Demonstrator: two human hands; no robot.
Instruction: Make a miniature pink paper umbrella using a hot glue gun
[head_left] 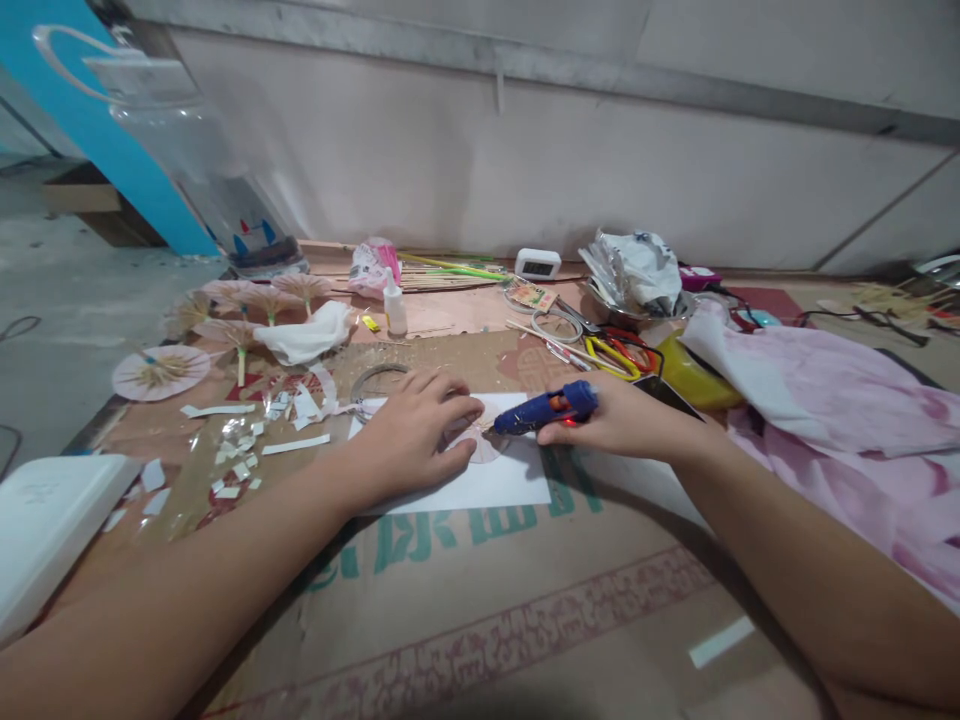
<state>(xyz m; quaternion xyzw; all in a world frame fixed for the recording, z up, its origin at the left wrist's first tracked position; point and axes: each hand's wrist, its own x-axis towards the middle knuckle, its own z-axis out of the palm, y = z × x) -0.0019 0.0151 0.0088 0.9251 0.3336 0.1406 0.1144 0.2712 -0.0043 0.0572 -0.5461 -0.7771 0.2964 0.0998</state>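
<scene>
My right hand (619,415) is closed around a blue hot glue gun (540,408), with a red light showing near its grip. The gun's nozzle points left, at a small round pale pink paper disc (489,448) with thin straw-coloured ribs. Across from it, my left hand (420,425) rests with fingers spread at the disc's left edge, partly covering it. Both the disc and my left hand are on a white sheet of paper (517,488). Behind my left hand lies a grey ring (379,372), partly hidden.
Several small paper parasols (161,372) and white paper scraps (240,450) lie left. A glue bottle (394,308), white timer (538,264) and scissors (619,350) stand or lie behind. Pink cloth (832,410) is at right, a white box (64,530) at left, a large jug (202,160) far left.
</scene>
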